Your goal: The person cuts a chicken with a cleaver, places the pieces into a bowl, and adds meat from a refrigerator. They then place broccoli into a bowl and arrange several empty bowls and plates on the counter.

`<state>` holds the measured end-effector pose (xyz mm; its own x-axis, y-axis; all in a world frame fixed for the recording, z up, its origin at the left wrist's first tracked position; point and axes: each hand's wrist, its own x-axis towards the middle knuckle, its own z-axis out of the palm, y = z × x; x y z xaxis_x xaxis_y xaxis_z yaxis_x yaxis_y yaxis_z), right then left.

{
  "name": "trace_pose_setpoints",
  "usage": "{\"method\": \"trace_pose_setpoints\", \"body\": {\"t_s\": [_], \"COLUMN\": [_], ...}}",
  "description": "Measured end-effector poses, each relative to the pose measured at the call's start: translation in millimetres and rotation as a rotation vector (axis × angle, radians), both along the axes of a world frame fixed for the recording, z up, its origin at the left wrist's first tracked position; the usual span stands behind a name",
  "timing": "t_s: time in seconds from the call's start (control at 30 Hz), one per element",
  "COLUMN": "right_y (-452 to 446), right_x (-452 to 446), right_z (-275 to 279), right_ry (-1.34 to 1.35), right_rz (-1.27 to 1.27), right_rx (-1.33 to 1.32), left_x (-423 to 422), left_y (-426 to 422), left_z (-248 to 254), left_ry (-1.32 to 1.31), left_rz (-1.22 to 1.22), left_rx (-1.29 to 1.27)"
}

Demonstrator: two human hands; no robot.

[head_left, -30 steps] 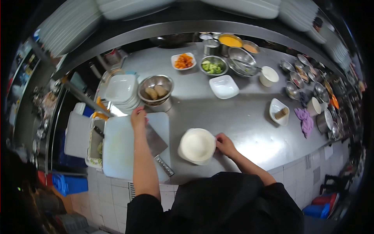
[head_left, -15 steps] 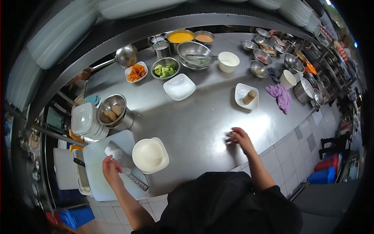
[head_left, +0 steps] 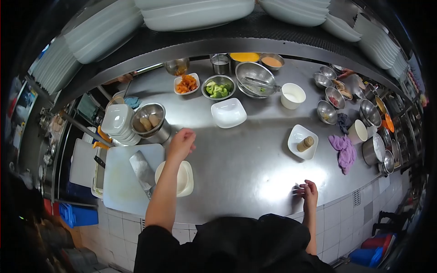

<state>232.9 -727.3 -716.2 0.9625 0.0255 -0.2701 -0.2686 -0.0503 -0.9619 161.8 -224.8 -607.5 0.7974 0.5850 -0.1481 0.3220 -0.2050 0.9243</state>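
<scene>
My left hand [head_left: 183,143] is raised above the steel counter, fingers loosely bent, nothing visible in it. Beneath its forearm, a white bowl [head_left: 184,177] is partly hidden beside the pale cutting board [head_left: 120,175]. A cleaver [head_left: 142,169] lies on that board, its handle partly covered by the forearm. My right hand [head_left: 310,193] hovers near the counter's front edge with fingers apart, holding nothing visible. Ahead of it, a square white dish [head_left: 297,135] holds a brown, cork-like piece [head_left: 305,144]. Another white square dish [head_left: 228,112] stands farther back.
A steel bowl of potatoes [head_left: 149,122] and stacked dishes [head_left: 117,119] stand left. Farther back are broccoli [head_left: 218,89], an orange food dish [head_left: 186,83] and a whisk bowl [head_left: 255,79]. A purple cloth [head_left: 344,152] lies right. A plate shelf [head_left: 218,44] crosses above.
The white bowl has shifted left, closer to the cutting board, and my right hand has left its side and moved right. My left hand has moved off the board. The view has shifted.
</scene>
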Motion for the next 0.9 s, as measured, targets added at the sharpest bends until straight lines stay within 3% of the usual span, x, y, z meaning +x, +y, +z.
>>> {"method": "trace_pose_setpoints", "body": {"t_s": [0.07,0.13,0.27,0.33,0.4,0.47,0.53,0.73,0.9], "right_y": [-4.8,-9.5,-12.8,-9.4,-4.6,-0.9,-4.2,-6.3,-3.2], "right_x": [-6.9,-15.6,-24.8,-26.1,-24.0,-23.7,-20.8,-20.0,-19.0], "right_z": [0.6,-6.6,-27.2,-23.4,-16.6,-8.0,-11.7,-15.6,-13.4], "right_ry": [0.006,-0.006,0.021,-0.037,-0.025,0.018,0.035,0.074,0.094], "right_rz": [-0.068,-0.114,-0.174,-0.214,-0.248,-0.242,-0.262,-0.297,-0.318], "right_rx": [0.008,0.010,0.040,0.029,0.019,0.044,0.025,-0.041,-0.050], "left_x": [34.6,65.4,121.4,143.7,166.5,171.9,188.8,196.5,202.8], "left_y": [15.3,33.1,75.4,106.0,151.0,162.0,195.2,207.5,211.5], "left_z": [-19.6,-43.9,-84.5,-103.1,-142.5,-132.2,-156.3,-151.4,-147.3], "left_ry": [0.037,0.336,0.562,0.473,0.185,-0.053,-0.164,-0.397,-0.403], "left_rz": [-0.050,-0.231,-0.389,-0.231,-0.147,0.191,0.318,0.469,0.460], "left_rx": [0.103,0.801,0.731,0.510,0.089,-0.401,-0.479,-0.629,-0.556]}}
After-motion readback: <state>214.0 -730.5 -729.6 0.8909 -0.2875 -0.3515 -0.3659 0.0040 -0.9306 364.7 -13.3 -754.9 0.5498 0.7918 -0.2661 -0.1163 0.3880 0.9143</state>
